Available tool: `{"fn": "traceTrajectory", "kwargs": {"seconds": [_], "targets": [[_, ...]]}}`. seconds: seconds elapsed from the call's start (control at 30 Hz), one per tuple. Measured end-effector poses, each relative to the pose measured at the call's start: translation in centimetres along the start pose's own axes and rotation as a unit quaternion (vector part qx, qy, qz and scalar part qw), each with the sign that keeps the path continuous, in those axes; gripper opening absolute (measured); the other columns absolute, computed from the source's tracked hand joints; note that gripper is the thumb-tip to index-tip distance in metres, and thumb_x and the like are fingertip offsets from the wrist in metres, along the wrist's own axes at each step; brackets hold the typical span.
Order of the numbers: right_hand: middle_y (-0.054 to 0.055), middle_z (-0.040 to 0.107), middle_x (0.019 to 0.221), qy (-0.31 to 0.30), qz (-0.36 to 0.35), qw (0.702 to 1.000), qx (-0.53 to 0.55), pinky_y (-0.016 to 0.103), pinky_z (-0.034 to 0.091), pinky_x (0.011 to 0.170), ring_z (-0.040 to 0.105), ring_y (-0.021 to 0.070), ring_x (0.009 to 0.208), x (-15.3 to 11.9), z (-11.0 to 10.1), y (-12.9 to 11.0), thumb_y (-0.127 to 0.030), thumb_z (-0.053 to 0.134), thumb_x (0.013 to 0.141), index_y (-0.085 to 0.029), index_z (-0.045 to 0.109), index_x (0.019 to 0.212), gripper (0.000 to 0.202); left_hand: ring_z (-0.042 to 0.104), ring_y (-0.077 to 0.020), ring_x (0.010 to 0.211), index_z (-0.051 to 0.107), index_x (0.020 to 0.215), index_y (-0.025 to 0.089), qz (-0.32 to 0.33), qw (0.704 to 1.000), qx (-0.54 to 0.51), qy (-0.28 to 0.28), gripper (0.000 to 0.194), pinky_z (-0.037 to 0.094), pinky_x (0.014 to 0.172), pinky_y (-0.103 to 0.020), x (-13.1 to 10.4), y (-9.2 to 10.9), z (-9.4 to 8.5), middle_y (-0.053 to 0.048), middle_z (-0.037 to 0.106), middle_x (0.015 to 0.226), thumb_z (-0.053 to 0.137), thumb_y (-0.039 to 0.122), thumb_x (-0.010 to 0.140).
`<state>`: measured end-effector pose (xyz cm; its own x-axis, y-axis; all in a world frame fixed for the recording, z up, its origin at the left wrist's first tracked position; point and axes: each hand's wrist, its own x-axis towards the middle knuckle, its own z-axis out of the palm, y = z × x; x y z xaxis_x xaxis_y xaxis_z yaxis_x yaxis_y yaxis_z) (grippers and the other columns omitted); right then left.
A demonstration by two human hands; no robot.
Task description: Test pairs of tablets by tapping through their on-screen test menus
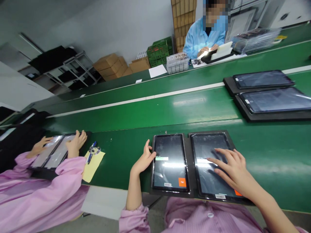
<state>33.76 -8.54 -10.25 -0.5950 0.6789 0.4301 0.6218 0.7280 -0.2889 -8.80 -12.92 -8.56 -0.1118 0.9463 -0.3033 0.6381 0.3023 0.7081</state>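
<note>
Two tablets lie side by side on black foam trays at the front edge of the green bench. My left hand (143, 158) is at the left edge of the left tablet (171, 173), thumb on the screen's rim and fingers apart. That screen shows a pale green bar and an orange box at its lower right. Over the right tablet (206, 181) my right hand (230, 166) is spread, its index fingertip at a white bar on the screen. The palm partly hides an orange box there. Neither hand grips anything.
Further right, two more tablets (277, 100) rest on black foam trays (251, 117). On the left, a co-worker's hands (75, 144) touch two screens, near yellow paper (93, 166) with pens. Across the bench, another person (202, 38) works beside plastic trays (178, 66).
</note>
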Motion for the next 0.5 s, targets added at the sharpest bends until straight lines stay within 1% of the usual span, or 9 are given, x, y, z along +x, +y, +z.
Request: {"fn": "traceTrajectory", "kwargs": {"seconds": [0.1, 0.13, 0.2, 0.23, 0.3, 0.37, 0.4, 0.43, 0.5], "targets": [[0.015, 0.051, 0.141, -0.016, -0.022, 1.000, 0.002, 0.072, 0.028, 0.108, 0.048, 0.0385, 0.125, 0.8, -0.1, 0.9, -0.042, 0.037, 0.110, -0.035, 0.077, 0.115, 0.041, 0.051, -0.0286, 0.136, 0.007, 0.166, 0.027, 0.063, 0.994, 0.074, 0.058, 0.081, 0.038, 0.120, -0.052, 1.8, 2.5, -0.9, -0.016, 0.034, 0.153, 0.045, 0.058, 0.101], [0.014, 0.050, 0.143, -0.028, -0.037, 0.999, 0.014, 0.073, 0.027, 0.109, 0.047, 0.0387, 0.127, 1.5, -0.1, 1.7, -0.044, 0.037, 0.110, -0.035, 0.079, 0.110, 0.042, 0.044, -0.0301, 0.145, 0.014, 0.165, 0.027, 0.099, 0.988, 0.105, 0.055, 0.078, 0.034, 0.123, -0.052, 2.8, 3.7, -1.1, -0.016, 0.033, 0.157, 0.048, 0.057, 0.101], [0.011, 0.050, 0.146, -0.051, -0.045, 0.996, 0.051, 0.070, 0.028, 0.111, 0.046, 0.0377, 0.131, 3.2, 0.1, 4.0, -0.047, 0.036, 0.110, -0.036, 0.079, 0.107, 0.045, 0.037, -0.0297, 0.152, 0.034, 0.160, 0.028, 0.163, 0.974, 0.154, -0.005, 0.066, 0.025, 0.128, -0.052, 5.3, 6.7, -1.2, -0.012, 0.039, 0.161, 0.049, 0.054, 0.101], [0.010, 0.051, 0.145, -0.052, -0.025, 0.996, 0.070, 0.067, 0.032, 0.111, 0.047, 0.0372, 0.131, 4.3, 0.3, 5.4, -0.049, 0.035, 0.109, -0.036, 0.079, 0.109, 0.045, 0.038, -0.0284, 0.152, 0.043, 0.156, 0.028, 0.183, 0.967, 0.171, -0.047, 0.058, 0.023, 0.129, -0.051, 6.6, 8.2, -1.1, -0.010, 0.044, 0.161, 0.049, 0.051, 0.102], [0.012, 0.056, 0.139, -0.021, 0.108, 0.991, 0.080, 0.064, 0.040, 0.106, 0.049, 0.0382, 0.128, 6.3, 1.3, 8.5, -0.053, 0.035, 0.107, -0.033, 0.075, 0.121, 0.047, 0.046, -0.0256, 0.148, 0.059, 0.144, 0.026, 0.187, 0.958, 0.186, -0.108, 0.045, 0.026, 0.128, -0.046, 9.1, 10.9, -0.3, -0.008, 0.054, 0.156, 0.047, 0.042, 0.104], [0.014, 0.063, 0.126, 0.015, 0.260, 0.961, 0.092, 0.061, 0.045, 0.102, 0.055, 0.0387, 0.120, 7.9, 2.8, 11.1, -0.056, 0.036, 0.103, -0.028, 0.072, 0.125, 0.050, 0.059, -0.0242, 0.136, 0.071, 0.129, 0.020, 0.169, 0.958, 0.192, -0.129, 0.038, 0.038, 0.120, -0.038, 10.9, 12.8, 0.7, -0.008, 0.067, 0.143, 0.045, 0.034, 0.104], [0.014, 0.066, 0.118, 0.025, 0.305, 0.946, 0.105, 0.058, 0.047, 0.101, 0.058, 0.0377, 0.114, 8.5, 3.6, 12.0, -0.055, 0.036, 0.102, -0.027, 0.072, 0.122, 0.050, 0.065, -0.0239, 0.127, 0.075, 0.122, 0.018, 0.162, 0.958, 0.195, -0.130, 0.037, 0.044, 0.113, -0.035, 11.6, 13.4, 1.2, -0.009, 0.072, 0.134, 0.045, 0.031, 0.103], [0.012, 0.069, 0.111, 0.029, 0.330, 0.936, 0.118, 0.055, 0.049, 0.100, 0.061, 0.0363, 0.109, 8.9, 4.5, 12.6, -0.055, 0.037, 0.102, -0.027, 0.073, 0.118, 0.048, 0.069, -0.0237, 0.120, 0.078, 0.115, 0.017, 0.158, 0.959, 0.199, -0.129, 0.037, 0.048, 0.107, -0.032, 12.1, 13.7, 1.5, -0.009, 0.076, 0.126, 0.045, 0.029, 0.103], [0.008, 0.071, 0.099, 0.031, 0.337, 0.932, 0.132, 0.050, 0.053, 0.095, 0.064, 0.0336, 0.100, 9.4, 6.0, 13.3, -0.053, 0.036, 0.101, -0.030, 0.074, 0.107, 0.044, 0.073, -0.0236, 0.108, 0.081, 0.106, 0.016, 0.157, 0.957, 0.209, -0.125, 0.036, 0.052, 0.097, -0.030, 12.6, 13.8, 1.9, -0.009, 0.080, 0.115, 0.046, 0.027, 0.101]]}}
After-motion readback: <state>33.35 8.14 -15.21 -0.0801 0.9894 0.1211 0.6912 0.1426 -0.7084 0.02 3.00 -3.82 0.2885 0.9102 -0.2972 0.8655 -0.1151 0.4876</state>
